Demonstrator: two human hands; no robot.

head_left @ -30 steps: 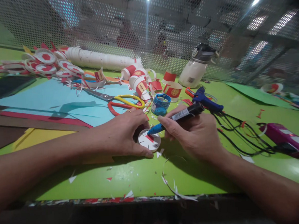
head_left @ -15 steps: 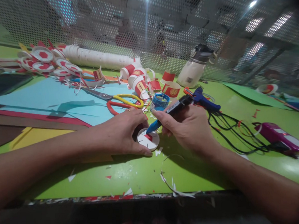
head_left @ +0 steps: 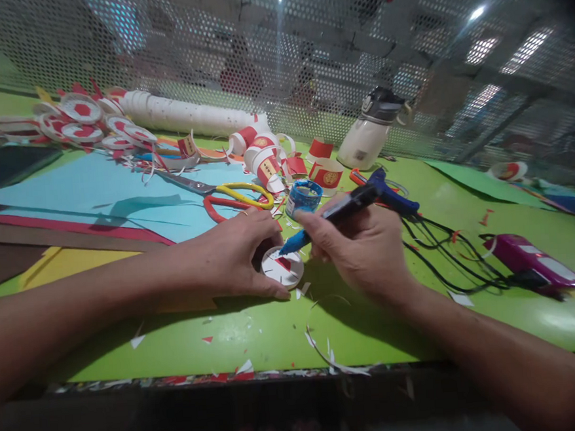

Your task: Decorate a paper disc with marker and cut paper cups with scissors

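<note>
My left hand (head_left: 231, 255) grips a small round white paper disc (head_left: 278, 278) between thumb and fingers, holding it against the green table. The disc looks like a cup bottom; it has a red patch in its middle and short dark lines near its rim. My right hand (head_left: 363, 249) is closed around a black marker with a blue front end (head_left: 296, 241), its tip at the disc's upper part. Just beyond the hands stand an open blue-stained jar (head_left: 304, 198) and scissors with red and yellow handles (head_left: 239, 196).
Cut paper cup pieces (head_left: 263, 155) and a long stack of white cups (head_left: 186, 111) lie behind. A white bottle (head_left: 363, 138), a blue glue gun (head_left: 392, 195) and a purple device (head_left: 537, 264) with black cords sit right. Blue paper sheets (head_left: 69, 191) and red-white discs (head_left: 80, 110) lie left.
The marker has tilted a little and its tip has shifted slightly across the disc. My left hand keeps its hold. The whole view has moved slightly.
</note>
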